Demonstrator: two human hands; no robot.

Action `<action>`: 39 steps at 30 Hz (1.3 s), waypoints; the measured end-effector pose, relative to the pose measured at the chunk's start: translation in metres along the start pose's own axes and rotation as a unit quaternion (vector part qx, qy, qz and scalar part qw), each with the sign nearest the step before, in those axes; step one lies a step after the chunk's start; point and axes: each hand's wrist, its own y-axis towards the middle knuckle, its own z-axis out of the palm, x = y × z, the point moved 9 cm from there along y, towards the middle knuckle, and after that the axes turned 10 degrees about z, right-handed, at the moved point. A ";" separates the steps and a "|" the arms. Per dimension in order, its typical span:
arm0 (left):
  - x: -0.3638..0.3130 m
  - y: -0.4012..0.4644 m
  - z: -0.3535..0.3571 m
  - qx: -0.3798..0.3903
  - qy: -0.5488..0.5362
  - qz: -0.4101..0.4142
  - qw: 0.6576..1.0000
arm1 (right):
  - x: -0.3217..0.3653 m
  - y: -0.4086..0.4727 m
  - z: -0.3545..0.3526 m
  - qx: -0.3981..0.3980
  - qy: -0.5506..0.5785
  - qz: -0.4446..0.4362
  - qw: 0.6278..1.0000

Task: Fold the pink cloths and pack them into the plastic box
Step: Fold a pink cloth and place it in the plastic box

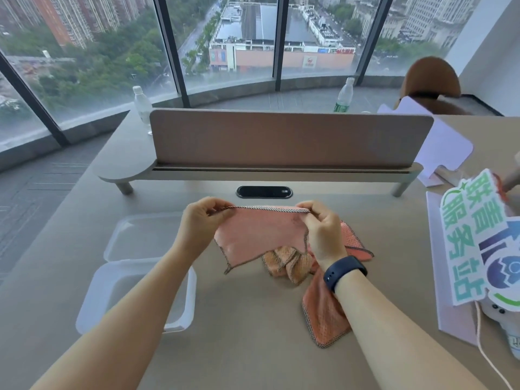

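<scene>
While both hands [197, 220] pinch cloth [259, 235]

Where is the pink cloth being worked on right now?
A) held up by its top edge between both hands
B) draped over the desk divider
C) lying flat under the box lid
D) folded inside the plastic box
A: the left hand and right hand pinch the top corners of the pink cloth, which hangs above the table; the plastic box holds nothing.

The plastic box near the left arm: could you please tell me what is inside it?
The box looks empty: only its pale floor shows, no cloth. The left forearm crosses its near right part, hiding that corner. Its lid lies behind it.
</scene>
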 end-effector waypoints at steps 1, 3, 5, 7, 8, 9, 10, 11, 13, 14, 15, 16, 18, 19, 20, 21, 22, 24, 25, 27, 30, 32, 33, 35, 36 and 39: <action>0.000 -0.003 0.002 0.022 0.006 0.003 1.000 | -0.006 -0.003 -0.001 0.001 0.000 0.007 1.000; 0.006 -0.013 0.011 0.075 0.018 -0.005 0.997 | -0.021 -0.011 -0.001 0.007 -0.005 0.020 1.000; 0.017 -0.028 0.021 0.131 0.035 -0.025 0.990 | -0.044 -0.017 -0.003 0.009 -0.015 0.040 0.999; 0.031 -0.047 0.032 0.180 0.050 -0.061 0.980 | -0.074 -0.025 -0.006 0.005 -0.032 0.072 0.997; 0.037 -0.057 0.037 0.200 0.052 -0.081 0.975 | -0.086 -0.030 -0.008 0.003 -0.043 0.083 0.996; 0.044 -0.068 0.043 0.222 0.050 -0.101 0.969 | -0.098 -0.035 -0.009 0.001 -0.056 0.093 0.994; 0.050 -0.079 0.049 0.247 0.052 -0.114 0.961 | -0.110 -0.041 -0.009 0.003 -0.067 0.100 0.993; 0.058 -0.090 0.055 0.271 0.062 -0.124 0.953 | -0.123 -0.046 -0.010 0.004 -0.079 0.110 0.991; 0.078 -0.106 0.063 0.303 0.102 -0.138 0.937 | -0.146 -0.057 -0.010 0.015 -0.113 0.133 0.985; 0.090 -0.113 0.065 0.317 0.126 -0.145 0.929 | -0.158 -0.062 -0.009 0.026 -0.133 0.146 0.980; 0.100 -0.121 0.066 0.333 0.149 -0.153 0.919 | -0.169 -0.066 -0.008 0.039 -0.156 0.162 0.974; 0.109 -0.127 0.068 0.345 0.165 -0.163 0.910 | -0.181 -0.070 -0.007 0.055 -0.177 0.181 0.966; 0.125 -0.138 0.069 0.358 0.180 -0.175 0.899 | -0.202 -0.076 -0.006 0.083 -0.215 0.219 0.948; 0.130 -0.140 0.069 0.358 0.187 -0.177 0.897 | -0.207 -0.076 -0.006 0.089 -0.229 0.232 0.941; 0.134 -0.141 0.068 0.353 0.193 -0.178 0.898 | -0.208 -0.075 -0.006 0.091 -0.236 0.239 0.938; 0.138 -0.137 0.067 0.339 0.199 -0.180 0.902 | -0.207 -0.071 -0.005 0.089 -0.239 0.243 0.936; 0.140 -0.130 0.064 0.314 0.201 -0.181 0.910 | -0.205 -0.066 -0.006 0.085 -0.243 0.242 0.936; 0.140 -0.112 0.059 0.251 0.196 -0.183 0.930 | -0.199 -0.053 -0.007 0.071 -0.253 0.239 0.935; 0.140 -0.103 0.057 0.222 0.195 -0.183 0.938 | -0.197 -0.046 -0.007 0.065 -0.260 0.241 0.933; 0.145 -0.091 0.057 0.188 0.198 -0.188 0.943 | -0.199 -0.035 -0.007 0.059 -0.290 0.245 0.923; 0.163 -0.082 0.061 0.174 0.212 -0.205 0.940 | -0.207 -0.022 -0.007 0.054 -0.342 0.251 0.904; 0.171 -0.079 0.065 0.163 0.222 -0.208 0.939 | -0.215 -0.017 -0.009 0.043 -0.366 0.257 0.894; 0.175 -0.077 0.067 0.156 0.225 -0.207 0.939 | -0.220 -0.015 -0.010 0.035 -0.373 0.261 0.890; 0.178 -0.074 0.069 0.145 0.236 -0.198 0.940 | -0.224 -0.012 -0.013 0.019 -0.390 0.260 0.883; 0.180 -0.073 0.070 0.141 0.244 -0.193 0.940 | -0.225 -0.010 -0.013 0.013 -0.398 0.257 0.880; 0.186 -0.072 0.072 0.140 0.266 -0.186 0.936 | -0.228 -0.008 -0.015 0.002 -0.392 0.267 0.880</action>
